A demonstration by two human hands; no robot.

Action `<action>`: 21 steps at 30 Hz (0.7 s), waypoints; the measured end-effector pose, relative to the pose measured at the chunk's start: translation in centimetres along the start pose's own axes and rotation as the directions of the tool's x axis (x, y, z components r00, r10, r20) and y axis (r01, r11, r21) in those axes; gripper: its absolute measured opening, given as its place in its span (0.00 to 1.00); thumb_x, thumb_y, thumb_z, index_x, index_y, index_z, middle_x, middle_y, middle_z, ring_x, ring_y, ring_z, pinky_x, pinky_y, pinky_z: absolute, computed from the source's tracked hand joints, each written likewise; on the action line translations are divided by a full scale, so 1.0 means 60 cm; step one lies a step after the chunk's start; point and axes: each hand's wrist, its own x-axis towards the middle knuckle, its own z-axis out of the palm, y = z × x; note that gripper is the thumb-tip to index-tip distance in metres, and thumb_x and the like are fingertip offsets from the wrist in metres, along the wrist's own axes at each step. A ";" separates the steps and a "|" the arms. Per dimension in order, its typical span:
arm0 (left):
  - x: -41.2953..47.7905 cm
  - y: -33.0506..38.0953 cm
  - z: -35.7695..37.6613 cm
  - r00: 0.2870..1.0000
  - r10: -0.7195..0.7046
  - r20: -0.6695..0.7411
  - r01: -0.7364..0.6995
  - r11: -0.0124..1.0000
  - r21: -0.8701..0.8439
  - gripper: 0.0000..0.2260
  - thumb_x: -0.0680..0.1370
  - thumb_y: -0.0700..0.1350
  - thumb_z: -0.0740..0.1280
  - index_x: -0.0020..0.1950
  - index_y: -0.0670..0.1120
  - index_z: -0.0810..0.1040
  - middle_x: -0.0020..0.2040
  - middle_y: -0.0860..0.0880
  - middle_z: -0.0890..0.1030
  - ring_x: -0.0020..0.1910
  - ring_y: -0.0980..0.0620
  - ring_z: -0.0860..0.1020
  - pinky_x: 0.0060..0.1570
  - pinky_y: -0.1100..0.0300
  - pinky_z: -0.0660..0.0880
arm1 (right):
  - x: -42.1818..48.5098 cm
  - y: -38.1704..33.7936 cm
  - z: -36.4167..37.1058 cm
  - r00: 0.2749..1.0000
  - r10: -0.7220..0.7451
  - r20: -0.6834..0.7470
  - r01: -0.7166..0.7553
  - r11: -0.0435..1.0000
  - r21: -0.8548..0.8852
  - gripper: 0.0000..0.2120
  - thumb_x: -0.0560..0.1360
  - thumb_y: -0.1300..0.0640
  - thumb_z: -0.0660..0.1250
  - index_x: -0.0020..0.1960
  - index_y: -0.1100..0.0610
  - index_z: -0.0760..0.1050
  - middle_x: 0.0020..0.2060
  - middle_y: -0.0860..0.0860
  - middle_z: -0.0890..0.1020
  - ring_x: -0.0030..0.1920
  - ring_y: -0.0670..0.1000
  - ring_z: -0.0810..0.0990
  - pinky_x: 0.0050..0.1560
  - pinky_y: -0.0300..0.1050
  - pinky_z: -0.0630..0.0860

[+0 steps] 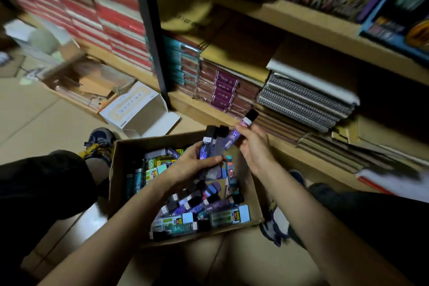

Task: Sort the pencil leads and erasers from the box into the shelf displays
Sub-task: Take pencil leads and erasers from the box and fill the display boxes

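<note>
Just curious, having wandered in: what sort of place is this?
Probably a stationery shop or stockroom: wooden shelves stacked with spiral notebooks, and a cardboard box full of pencil-lead cases on the floor.

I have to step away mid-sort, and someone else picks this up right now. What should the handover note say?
Left hand grips a bunch of purple lead cases above the cardboard box.
Right hand pinches a single purple lead case close to that bunch.
The box sits on the floor, heaped with mixed lead cases and erasers.
Done: one purple handful picked out.
Left: shelve it, then sort everything else. No shelf display for them is in view.
</note>
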 end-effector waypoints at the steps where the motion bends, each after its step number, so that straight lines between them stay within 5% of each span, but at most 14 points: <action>1: -0.004 0.014 0.004 1.000 0.029 -0.010 -0.028 0.999 0.019 0.18 0.70 0.37 0.70 0.59 0.41 0.73 0.48 0.43 0.83 0.45 0.47 0.83 0.45 0.56 0.81 | -0.004 -0.020 0.001 0.999 -0.048 0.006 0.048 0.999 0.004 0.06 0.77 0.67 0.61 0.45 0.58 0.71 0.40 0.57 0.81 0.43 0.52 0.81 0.46 0.43 0.79; 3: -0.014 0.044 0.011 0.995 0.092 -0.035 -0.090 0.994 0.069 0.17 0.72 0.35 0.69 0.60 0.40 0.72 0.49 0.42 0.83 0.45 0.48 0.82 0.42 0.56 0.81 | -0.013 -0.064 0.001 0.991 -0.125 0.039 0.125 0.992 -0.003 0.06 0.79 0.67 0.58 0.49 0.57 0.69 0.45 0.59 0.82 0.46 0.55 0.82 0.53 0.51 0.78; 6: -0.027 0.094 0.022 0.981 0.191 -0.047 -0.180 0.969 0.171 0.15 0.71 0.40 0.71 0.57 0.42 0.73 0.44 0.44 0.83 0.39 0.51 0.82 0.33 0.61 0.77 | -0.033 -0.130 0.004 0.971 -0.203 0.129 0.215 0.972 -0.091 0.07 0.79 0.66 0.57 0.52 0.57 0.69 0.44 0.55 0.82 0.44 0.51 0.83 0.47 0.50 0.81; 8: -0.035 0.134 0.031 0.973 0.225 -0.057 -0.211 0.958 0.193 0.18 0.70 0.42 0.71 0.58 0.43 0.73 0.48 0.43 0.83 0.43 0.51 0.82 0.35 0.61 0.78 | -0.048 -0.172 0.010 0.961 -0.224 0.163 0.251 0.953 -0.168 0.07 0.78 0.66 0.59 0.52 0.56 0.72 0.45 0.53 0.81 0.44 0.49 0.83 0.42 0.46 0.81; 14: -0.057 0.266 0.068 0.899 0.437 -0.013 -0.414 0.861 0.296 0.15 0.72 0.40 0.70 0.58 0.46 0.73 0.45 0.50 0.84 0.42 0.54 0.83 0.37 0.59 0.77 | -0.079 -0.293 0.043 0.912 -0.320 0.257 0.393 0.861 -0.323 0.06 0.77 0.63 0.62 0.50 0.55 0.75 0.44 0.52 0.79 0.46 0.48 0.81 0.47 0.43 0.78; 21: -0.081 0.384 0.065 0.827 0.562 -0.005 -0.538 0.794 0.285 0.23 0.64 0.46 0.72 0.57 0.48 0.75 0.53 0.42 0.82 0.49 0.46 0.82 0.49 0.49 0.79 | -0.089 -0.422 0.114 0.802 -0.518 0.297 0.597 0.712 -0.369 0.06 0.74 0.63 0.67 0.50 0.55 0.76 0.44 0.51 0.83 0.47 0.49 0.81 0.52 0.43 0.74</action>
